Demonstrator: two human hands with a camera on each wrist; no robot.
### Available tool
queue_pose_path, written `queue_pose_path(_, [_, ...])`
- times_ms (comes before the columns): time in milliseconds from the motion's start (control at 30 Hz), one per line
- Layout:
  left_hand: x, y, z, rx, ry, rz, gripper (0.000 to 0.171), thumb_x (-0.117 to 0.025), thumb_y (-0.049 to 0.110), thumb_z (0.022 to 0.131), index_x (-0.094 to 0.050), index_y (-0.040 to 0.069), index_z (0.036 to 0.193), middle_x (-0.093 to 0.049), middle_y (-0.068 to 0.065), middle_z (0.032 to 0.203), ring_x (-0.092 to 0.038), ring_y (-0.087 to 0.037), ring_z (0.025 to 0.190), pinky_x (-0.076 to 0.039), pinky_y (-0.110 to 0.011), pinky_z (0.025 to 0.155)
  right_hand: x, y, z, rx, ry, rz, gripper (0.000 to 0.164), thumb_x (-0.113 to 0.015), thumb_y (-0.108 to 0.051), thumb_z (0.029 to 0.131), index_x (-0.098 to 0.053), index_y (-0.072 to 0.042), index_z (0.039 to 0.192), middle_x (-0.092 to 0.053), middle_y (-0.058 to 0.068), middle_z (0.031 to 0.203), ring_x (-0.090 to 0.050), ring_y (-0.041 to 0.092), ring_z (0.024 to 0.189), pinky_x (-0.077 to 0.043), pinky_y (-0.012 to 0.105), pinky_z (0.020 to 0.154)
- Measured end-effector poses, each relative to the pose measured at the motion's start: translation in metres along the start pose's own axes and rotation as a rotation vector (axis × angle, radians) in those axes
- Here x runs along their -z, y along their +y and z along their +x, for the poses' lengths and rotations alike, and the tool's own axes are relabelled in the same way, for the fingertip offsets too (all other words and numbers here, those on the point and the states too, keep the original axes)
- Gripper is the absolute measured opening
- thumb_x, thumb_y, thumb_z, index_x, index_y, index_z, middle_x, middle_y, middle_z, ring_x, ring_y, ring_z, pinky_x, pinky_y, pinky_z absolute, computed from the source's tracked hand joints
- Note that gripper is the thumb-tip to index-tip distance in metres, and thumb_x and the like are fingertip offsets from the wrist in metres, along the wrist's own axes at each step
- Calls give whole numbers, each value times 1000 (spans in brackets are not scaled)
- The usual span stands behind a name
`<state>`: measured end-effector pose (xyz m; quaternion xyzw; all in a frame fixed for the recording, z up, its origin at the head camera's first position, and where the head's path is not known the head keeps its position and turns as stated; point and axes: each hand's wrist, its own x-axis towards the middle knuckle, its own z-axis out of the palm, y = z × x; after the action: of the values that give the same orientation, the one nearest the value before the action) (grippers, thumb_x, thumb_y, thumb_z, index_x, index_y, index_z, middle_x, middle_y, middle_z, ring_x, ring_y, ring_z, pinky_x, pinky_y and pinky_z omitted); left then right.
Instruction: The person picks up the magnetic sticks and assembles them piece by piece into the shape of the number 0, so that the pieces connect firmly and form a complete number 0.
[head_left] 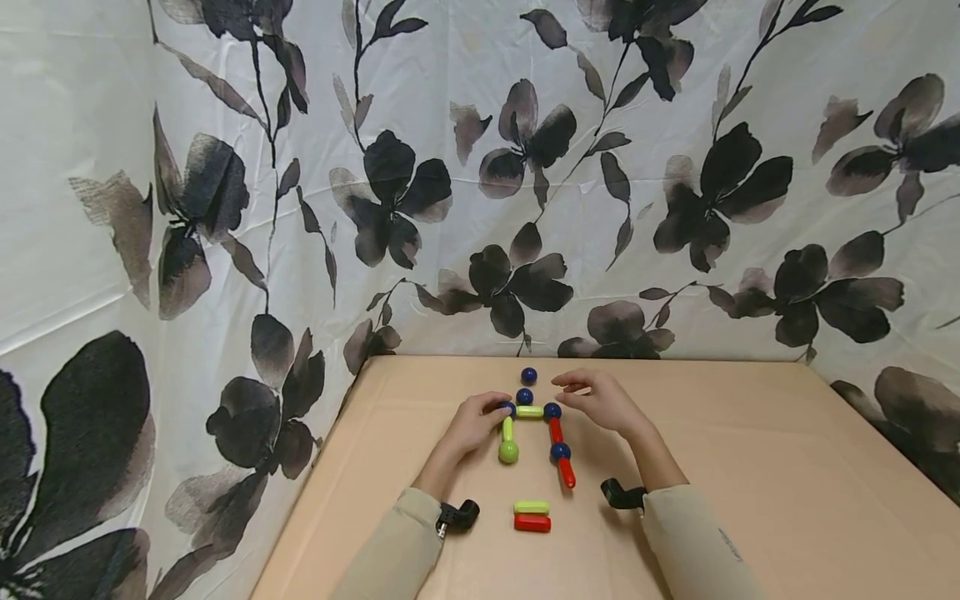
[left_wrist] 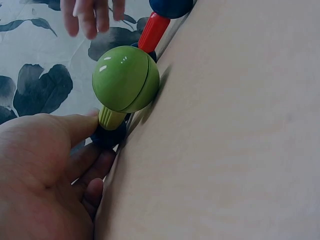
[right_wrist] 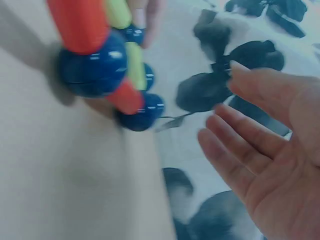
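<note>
A jointed figure of balls and rods lies on the table. My left hand (head_left: 472, 423) pinches the blue ball (left_wrist: 110, 138) at its left corner, thumb on the near side beside a yellow-green rod (head_left: 507, 429). That rod ends in a green ball (head_left: 508, 452). Across the top, another yellow-green rod (head_left: 529, 412) runs to the right corner's blue ball (head_left: 552, 410). From there a red rod (head_left: 556, 430), a blue ball (head_left: 560, 452) and a second red rod (head_left: 566, 473) follow downward. To the upper right, my right hand (head_left: 600, 402) is held with fingers extended, holding nothing.
Two more blue balls lie behind the figure, one close to the crossbar (head_left: 524, 397) and one farther back (head_left: 528, 376). Nearer me lie a loose yellow-green rod (head_left: 532, 507) and a red rod (head_left: 532, 523). A floral curtain (head_left: 480, 208) hangs behind the table (head_left: 712, 467).
</note>
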<state>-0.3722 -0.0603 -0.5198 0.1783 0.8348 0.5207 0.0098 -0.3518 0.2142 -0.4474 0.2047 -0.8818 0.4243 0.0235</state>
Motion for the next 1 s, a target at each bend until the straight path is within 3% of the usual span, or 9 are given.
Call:
queue_pose_path(167, [0,0,0,-8,3,4,32,-64,22,105,-69,9,133,-71,-8,130,-63,-27,126,-48,-47,110,-14,23,7,-61,34,115,32,-70,-13,100,-71,-5,130,-69,21,133,-66,29,111,-56,39,96])
queue_pose_path(267, [0,1,0,-6,6,-5,32,-64,21,105,-69,9,133,-71,-8,130,-63,-27,125,-48,-47,110,-23,36,7,-133,-17,232,35,-66,-9,101,-66,1,135,-65,23,137,-64,31,115,-55,34,96])
queue_pose_path(367, [1,3,0,-10,11,-25,31,-64,19,105,-69,7,133,-71,-10,130,-63,-29,126,-48,-49,110,-32,44,6,-202,-63,322,36,-63,-7,102,-64,1,138,-64,19,140,-59,31,123,-51,38,105])
queue_pose_path(533, [2,2,-1,-9,7,-29,32,-64,19,105,-69,6,133,-71,-10,130,-63,-29,126,-47,-49,110,-41,47,5,-197,-40,302,33,-62,-3,102,-68,1,134,-69,17,134,-60,32,125,-48,48,111])
queue_pose_path(733, [5,3,-3,3,30,-22,39,-65,22,104,-64,6,139,-66,-15,137,-62,-33,128,-49,-50,109,-44,50,6,-162,-15,254,31,-62,-3,102,-69,1,132,-71,17,132,-63,32,123,-49,50,110])
queue_pose_path(867, [12,8,-3,-4,76,-8,40,-67,20,103,-62,5,140,-59,-22,138,-63,-33,120,-53,-48,101,-45,54,6,-162,-15,259,31,-63,-4,102,-69,1,132,-70,17,133,-63,32,122,-49,51,110])
queue_pose_path(1000, [21,19,-4,-28,57,32,31,-66,16,103,-67,6,133,-64,-17,122,-62,-23,102,-54,-34,85,-45,54,5,-164,-9,266,31,-63,-5,102,-69,1,132,-69,18,135,-63,33,123,-49,52,110])
